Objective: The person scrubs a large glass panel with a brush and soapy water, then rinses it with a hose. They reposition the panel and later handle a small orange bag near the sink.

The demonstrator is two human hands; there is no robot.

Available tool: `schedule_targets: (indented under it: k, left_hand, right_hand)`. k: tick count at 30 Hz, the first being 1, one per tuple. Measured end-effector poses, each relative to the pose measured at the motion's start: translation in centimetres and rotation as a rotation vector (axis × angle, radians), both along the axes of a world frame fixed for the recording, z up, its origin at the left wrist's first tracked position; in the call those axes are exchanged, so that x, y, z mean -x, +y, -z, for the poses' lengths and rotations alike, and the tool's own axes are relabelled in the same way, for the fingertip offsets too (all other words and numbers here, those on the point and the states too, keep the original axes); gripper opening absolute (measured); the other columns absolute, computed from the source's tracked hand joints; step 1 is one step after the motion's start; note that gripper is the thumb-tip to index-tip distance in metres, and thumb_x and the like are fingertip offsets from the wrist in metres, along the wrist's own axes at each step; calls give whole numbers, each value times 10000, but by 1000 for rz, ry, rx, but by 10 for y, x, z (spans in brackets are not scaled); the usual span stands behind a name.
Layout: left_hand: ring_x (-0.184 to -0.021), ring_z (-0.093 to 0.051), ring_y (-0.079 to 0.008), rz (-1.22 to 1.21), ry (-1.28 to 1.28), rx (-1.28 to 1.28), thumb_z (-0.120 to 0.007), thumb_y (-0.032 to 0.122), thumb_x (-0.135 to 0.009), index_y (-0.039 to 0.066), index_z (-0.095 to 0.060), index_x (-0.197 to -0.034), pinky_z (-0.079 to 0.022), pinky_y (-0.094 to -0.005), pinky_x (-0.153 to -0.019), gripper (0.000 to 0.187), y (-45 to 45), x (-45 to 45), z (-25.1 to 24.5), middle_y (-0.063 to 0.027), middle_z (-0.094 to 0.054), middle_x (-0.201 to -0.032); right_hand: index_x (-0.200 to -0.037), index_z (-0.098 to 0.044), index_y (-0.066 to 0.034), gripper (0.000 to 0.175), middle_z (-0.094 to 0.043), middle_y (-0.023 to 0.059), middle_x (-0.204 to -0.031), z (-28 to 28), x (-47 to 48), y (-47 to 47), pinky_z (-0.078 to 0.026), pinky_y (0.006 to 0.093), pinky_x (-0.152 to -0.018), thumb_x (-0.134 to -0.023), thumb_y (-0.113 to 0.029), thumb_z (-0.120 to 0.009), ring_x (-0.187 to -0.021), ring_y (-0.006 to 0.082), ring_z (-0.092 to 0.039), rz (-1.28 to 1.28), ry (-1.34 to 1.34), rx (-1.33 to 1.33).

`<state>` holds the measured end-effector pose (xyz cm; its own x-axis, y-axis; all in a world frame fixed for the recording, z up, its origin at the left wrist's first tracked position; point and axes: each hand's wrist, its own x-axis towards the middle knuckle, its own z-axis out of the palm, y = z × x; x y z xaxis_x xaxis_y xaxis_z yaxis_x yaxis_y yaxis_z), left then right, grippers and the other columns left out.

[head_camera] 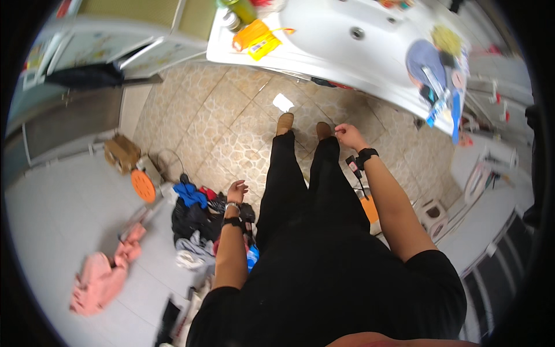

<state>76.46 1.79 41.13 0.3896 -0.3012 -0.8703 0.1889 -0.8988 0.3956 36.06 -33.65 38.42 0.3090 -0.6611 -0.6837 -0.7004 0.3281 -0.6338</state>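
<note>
My left hand hangs at my side with nothing in it, its fingers loosely apart. It is nearest to a heap of clothes in black, blue, red and grey. On the other side, my right hand is held out above the tiled floor, empty, fingers loosely bent. Both wrists wear black straps, and a small black device shows close to the right one. Ahead of me is a white washbasin, apart from both hands. A yellow packet and an orange one lie on its left rim.
A blue brush, a toothpaste tube and a yellow mesh sponge crowd the basin's right end. Pink cloth hangs at the left wall, near an orange perforated disc and a brown box. A cabinet stands farther left.
</note>
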Motion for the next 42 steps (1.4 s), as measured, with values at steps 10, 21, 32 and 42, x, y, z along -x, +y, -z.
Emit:
schedule_targets:
  k: [10,21,32,42]
  left_hand:
    - [-867,-681,-185,-307,88,-176,-593,147,-887,4,-586,-1195,-540,-302,-748,340,159,220,-29,-125,-702,-986]
    - [-769,-682,-150,-748,391,-326,-533,156,-951,50,-581,-1220,-499,-234,-579,293,227,378,-6,-96,-703,-938]
    - [-735,-686,-170,-899,395,-360,-532,146,-966,44,-568,-1224,-541,-261,-561,280,259,380,7,-114,-687,-941]
    - [-856,-685,-178,-707,338,-218,-508,211,-975,104,-568,-1228,-496,-277,-670,281,225,322,16,-83,-697,-1007]
  right_hand:
    - [-1276,-546,-73,552,-598,199,-1248,108,-58,-149,-447,383,-973,-787,-307,-653,-1164,320,-574,-401,286,116]
    - [-1168,-630,-130,512,-641,146,-1204,268,32,-188,-441,459,-965,-791,-475,-645,-1126,347,-594,-307,576,531]
    - [-984,-712,-61,260,-683,141,-1027,276,28,-216,-544,407,-733,-893,-265,-579,-947,277,-665,-902,1078,512]
    - [-990,-674,-2,162,-689,103,-943,195,55,-158,-529,334,-684,-926,-113,-573,-793,172,-635,894,49,434]
